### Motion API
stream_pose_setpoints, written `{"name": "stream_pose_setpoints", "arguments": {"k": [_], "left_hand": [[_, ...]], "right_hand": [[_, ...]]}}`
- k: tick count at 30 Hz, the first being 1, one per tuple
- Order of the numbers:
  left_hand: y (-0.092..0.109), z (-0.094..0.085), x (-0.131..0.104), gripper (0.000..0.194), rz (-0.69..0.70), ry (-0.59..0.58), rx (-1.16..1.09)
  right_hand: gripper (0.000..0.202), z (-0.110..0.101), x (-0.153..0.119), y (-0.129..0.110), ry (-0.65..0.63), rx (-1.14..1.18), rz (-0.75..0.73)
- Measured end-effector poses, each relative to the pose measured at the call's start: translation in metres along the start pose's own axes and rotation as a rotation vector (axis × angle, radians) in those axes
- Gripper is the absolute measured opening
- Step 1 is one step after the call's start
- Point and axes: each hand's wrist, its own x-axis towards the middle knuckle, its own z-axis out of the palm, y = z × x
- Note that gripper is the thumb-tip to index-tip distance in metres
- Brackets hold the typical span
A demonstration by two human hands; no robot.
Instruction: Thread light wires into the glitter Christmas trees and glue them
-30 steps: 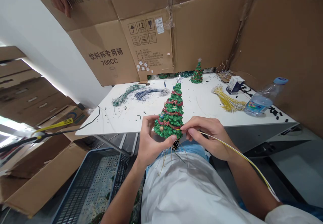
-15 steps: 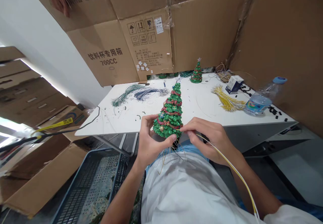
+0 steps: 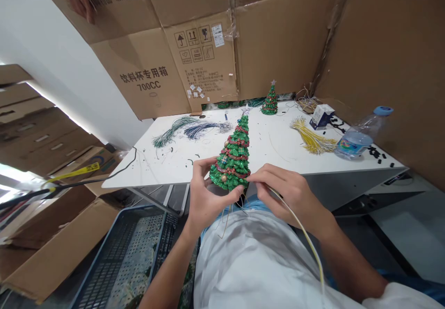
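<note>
A: Where is the small green cone-shaped Christmas tree with red garlands (image 3: 233, 153)?

B: At the near edge of the white rectangular table (image 3: 167, 167), its star-topped tip leaning slightly right.

A: And the hands?

B: The left hand (image 3: 212, 192) grasps its base, thumb in front. The right hand (image 3: 290, 195) pinches a thin yellow-and-white wire (image 3: 310, 244), fingertips at the tree's lower right side; I cannot tell whether they touch it.

A: What lies farther back?

B: On the left, a bundle of thin green wires (image 3: 174, 130) beside a bundle of dark blue-and-white wires (image 3: 203, 129). On the right, a bundle of yellow-and-white wires (image 3: 311, 137) lies next to a clear plastic bottle with a blue cap (image 3: 358, 138). Another red-garlanded green tree (image 3: 270, 101) stands near the brown cardboard wall (image 3: 288, 40).
</note>
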Motion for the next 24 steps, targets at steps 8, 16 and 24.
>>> {"name": "stream_pose_setpoints", "arguments": {"k": [8, 16, 24], "left_hand": [[0.003, 0.004, 0.0, 0.073, 0.106, 0.075, 0.165], [-0.001, 0.004, 0.001, 0.071, 0.143, 0.106, 0.227], [0.0, 0.0, 0.004, 0.07, 0.107, 0.068, 0.144]], "right_hand": [[0.022, 0.005, -0.001, -0.001, -0.041, -0.182, -0.045], [0.022, 0.011, 0.001, 0.0, -0.017, -0.228, -0.061], [0.02, 0.013, 0.003, 0.003, 0.04, 0.011, -0.025]]}}
